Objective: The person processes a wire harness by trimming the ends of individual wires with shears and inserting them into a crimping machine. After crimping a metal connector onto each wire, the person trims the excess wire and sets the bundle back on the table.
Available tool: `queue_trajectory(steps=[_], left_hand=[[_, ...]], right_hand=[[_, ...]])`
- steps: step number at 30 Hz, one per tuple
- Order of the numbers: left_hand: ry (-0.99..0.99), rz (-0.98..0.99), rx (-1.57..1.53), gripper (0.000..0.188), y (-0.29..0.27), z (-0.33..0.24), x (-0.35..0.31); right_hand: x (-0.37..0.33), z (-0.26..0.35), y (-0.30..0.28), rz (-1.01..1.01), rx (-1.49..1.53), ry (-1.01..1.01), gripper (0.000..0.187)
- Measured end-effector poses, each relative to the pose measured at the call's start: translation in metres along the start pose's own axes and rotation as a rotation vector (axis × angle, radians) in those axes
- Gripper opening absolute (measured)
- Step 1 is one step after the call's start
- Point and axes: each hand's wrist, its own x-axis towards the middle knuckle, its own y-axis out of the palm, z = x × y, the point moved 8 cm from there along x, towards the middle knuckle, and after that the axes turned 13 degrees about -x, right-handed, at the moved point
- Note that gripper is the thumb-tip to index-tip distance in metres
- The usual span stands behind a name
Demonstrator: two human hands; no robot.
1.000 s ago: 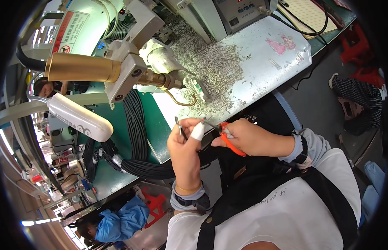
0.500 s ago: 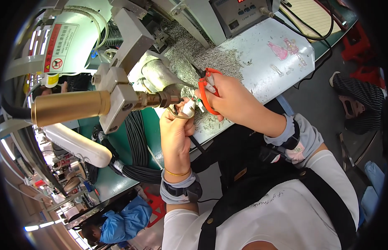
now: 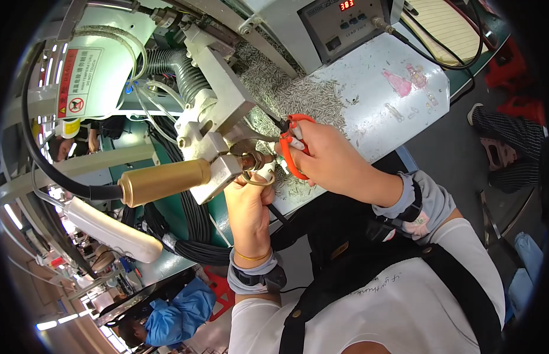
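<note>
My right hand (image 3: pixel 336 156) is closed around orange-handled pliers (image 3: pixel 293 162). Their dark jaws point up and left over the metal pieces, and grey-white wraps show on my fingers. Just to the left, my left hand (image 3: pixel 249 209) is closed in a pinch, its fingertips partly behind the soldering tip. White covering shows at the fingertips. A small white-and-green part (image 3: pixel 284 166) shows between my two hands, seemingly at the left fingertips; its shape is mostly hidden. The brass-coloured soldering iron (image 3: pixel 165 182) reaches across to just above my left fingers, with a curved brass-coloured tube (image 3: pixel 257 179) beside its tip.
Small silvery metal pieces (image 3: pixel 310 97) lie heaped on the white worktop (image 3: pixel 369 112). A control box (image 3: pixel 345 26) with a red display stands behind them. Black cables (image 3: pixel 192 218) are bundled at left, near a white lamp-like arm (image 3: pixel 112 230). A notepad (image 3: pixel 440 35) lies at far right.
The machine head and its brass-coloured soldering iron have shifted right and down, now covering part of my left fingertips. My right hand and the pliers have come slightly lower.
</note>
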Motion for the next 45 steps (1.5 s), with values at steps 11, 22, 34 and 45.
queue_trajectory(steps=[11,22,34,45], left_hand=[[-0.071,0.082,-0.048,0.013,-0.003,0.005,-0.005],[0.252,0.073,0.610,0.018,0.031,0.004,-0.064],[-0.091,0.047,-0.141,0.016,0.007,0.023,-0.071],[0.275,0.050,0.274,0.023,0.016,0.001,-0.077]], right_hand=[[-0.006,-0.002,0.001,-0.020,0.026,-0.009,0.015],[-0.064,0.045,-0.006,-0.209,-0.379,-0.389,0.015],[-0.099,0.063,-0.003,-0.403,-0.725,-0.830,0.023],[-0.074,0.022,0.000,-0.132,-0.152,-0.411,0.021]])
